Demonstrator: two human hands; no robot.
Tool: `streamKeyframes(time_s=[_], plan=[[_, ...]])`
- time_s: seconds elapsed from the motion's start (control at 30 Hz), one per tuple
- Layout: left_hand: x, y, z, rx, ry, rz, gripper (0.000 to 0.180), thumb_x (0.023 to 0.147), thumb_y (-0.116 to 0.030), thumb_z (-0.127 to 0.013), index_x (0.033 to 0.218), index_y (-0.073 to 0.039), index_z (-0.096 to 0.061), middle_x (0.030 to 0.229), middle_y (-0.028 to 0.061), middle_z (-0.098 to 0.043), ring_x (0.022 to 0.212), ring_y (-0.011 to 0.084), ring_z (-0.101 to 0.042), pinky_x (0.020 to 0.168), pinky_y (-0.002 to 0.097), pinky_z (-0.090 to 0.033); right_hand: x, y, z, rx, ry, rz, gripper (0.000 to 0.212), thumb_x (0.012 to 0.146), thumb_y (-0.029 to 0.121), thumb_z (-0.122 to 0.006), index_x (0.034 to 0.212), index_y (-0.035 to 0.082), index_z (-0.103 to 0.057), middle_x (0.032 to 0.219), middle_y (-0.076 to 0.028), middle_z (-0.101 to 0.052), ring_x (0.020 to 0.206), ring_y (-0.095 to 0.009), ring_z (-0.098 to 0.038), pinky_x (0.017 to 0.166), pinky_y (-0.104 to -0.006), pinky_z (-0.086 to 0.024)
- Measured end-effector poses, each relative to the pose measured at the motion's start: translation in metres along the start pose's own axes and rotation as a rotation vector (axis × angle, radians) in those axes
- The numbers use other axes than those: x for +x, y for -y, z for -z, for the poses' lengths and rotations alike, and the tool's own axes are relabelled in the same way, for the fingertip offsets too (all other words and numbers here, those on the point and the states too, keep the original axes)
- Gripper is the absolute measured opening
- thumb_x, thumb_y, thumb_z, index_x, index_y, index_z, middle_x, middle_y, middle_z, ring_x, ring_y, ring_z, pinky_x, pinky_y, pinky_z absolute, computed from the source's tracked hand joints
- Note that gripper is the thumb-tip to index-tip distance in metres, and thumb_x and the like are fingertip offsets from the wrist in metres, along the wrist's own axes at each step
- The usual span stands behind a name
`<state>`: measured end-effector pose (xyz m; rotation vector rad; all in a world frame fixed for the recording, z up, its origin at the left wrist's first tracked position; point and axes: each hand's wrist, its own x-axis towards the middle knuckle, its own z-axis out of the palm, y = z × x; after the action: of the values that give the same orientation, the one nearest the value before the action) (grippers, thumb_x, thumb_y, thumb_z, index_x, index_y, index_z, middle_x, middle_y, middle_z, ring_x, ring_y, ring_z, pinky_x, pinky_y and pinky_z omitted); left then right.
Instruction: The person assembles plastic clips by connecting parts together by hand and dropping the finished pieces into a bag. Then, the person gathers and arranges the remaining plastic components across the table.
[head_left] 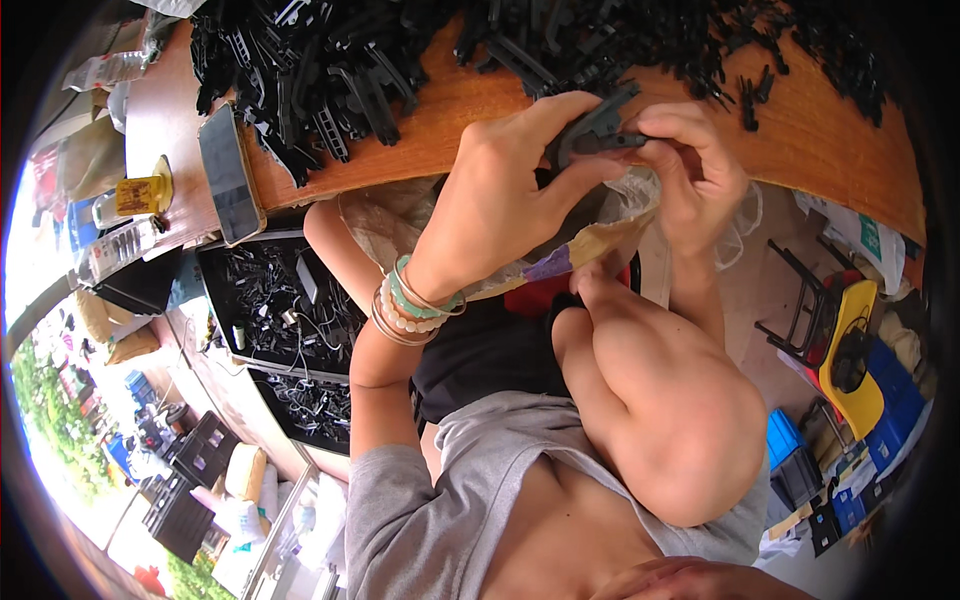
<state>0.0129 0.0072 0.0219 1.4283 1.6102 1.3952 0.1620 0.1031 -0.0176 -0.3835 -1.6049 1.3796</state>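
My left hand [500, 190] grips a dark plastic part [598, 122] between thumb and fingers, just over the table's near edge. My right hand [700, 165] is closed, with thumb and fingertips pinching at the right end of that part. Whether a second small piece sits in the right fingertips is hidden. Close beyond the hands lies a heap of long black plastic parts [350, 75] on the wooden table [800, 160]. Smaller black pieces [750, 95] are scattered at the right. A plastic sack [580, 245] hangs below my hands, over my lap.
A phone-like dark slab [230, 175] lies at the table's left edge, near a yellow container [140, 195]. Black trays [280, 290] full of small black parts stand lower left. On the right are a yellow-backed chair [855, 350] and blue bins [890, 390].
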Motion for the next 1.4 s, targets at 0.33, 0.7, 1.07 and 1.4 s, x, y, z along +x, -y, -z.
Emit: streamKeyframes(time_s=[0.33, 0.7, 1.07, 1.4], plan=[[-0.005, 0.005, 0.0, 0.276, -0.013, -0.14, 0.032, 0.078, -0.003, -0.068, 0.108, 0.002, -0.059, 0.079, 0.0154, -0.065, 0.068, 0.0288, -0.065, 0.058, 0.0336, -0.05, 0.017, 0.008, 0.0, -0.592, 0.119, 0.298, 0.025, 0.075, -0.003, -0.07, 0.099, -0.001, -0.065, 0.098, -0.013, -0.062, 0.08, -0.019, -0.063, 0.065, -0.0249, -0.053], [-0.009, 0.012, 0.0, 0.211, 0.031, -0.213, 0.03, 0.077, -0.005, -0.068, 0.105, -0.001, -0.058, 0.075, 0.0145, -0.06, 0.063, 0.0337, -0.06, 0.054, 0.0382, -0.048, 0.001, 0.005, 0.002, -0.373, 0.163, 0.116, 0.026, 0.071, -0.003, -0.073, 0.096, 0.0, -0.066, 0.089, -0.011, -0.065, 0.073, -0.02, -0.063, 0.062, -0.0265, -0.05], [0.013, 0.034, 0.036, 0.485, 0.065, -0.23, 0.026, 0.076, -0.007, -0.067, 0.102, -0.008, -0.065, 0.075, 0.0079, -0.059, 0.067, 0.0254, -0.061, 0.055, 0.0327, -0.049, 0.018, -0.015, 0.01, -0.789, 0.132, 0.259, 0.019, 0.071, -0.003, -0.07, 0.088, 0.004, -0.065, 0.089, -0.005, -0.056, 0.08, -0.022, -0.056, 0.067, -0.0334, -0.045], [0.026, 0.046, 0.018, 0.719, -0.268, -0.375, 0.022, 0.076, 0.0, -0.064, 0.097, -0.005, -0.06, 0.077, 0.0052, -0.06, 0.063, 0.0156, -0.062, 0.055, 0.0276, -0.05, 0.027, -0.023, 0.012, -0.918, 0.066, 0.477, 0.017, 0.074, 0.002, -0.069, 0.091, 0.006, -0.067, 0.095, -0.002, -0.061, 0.086, -0.019, -0.058, 0.073, -0.0313, -0.043]])
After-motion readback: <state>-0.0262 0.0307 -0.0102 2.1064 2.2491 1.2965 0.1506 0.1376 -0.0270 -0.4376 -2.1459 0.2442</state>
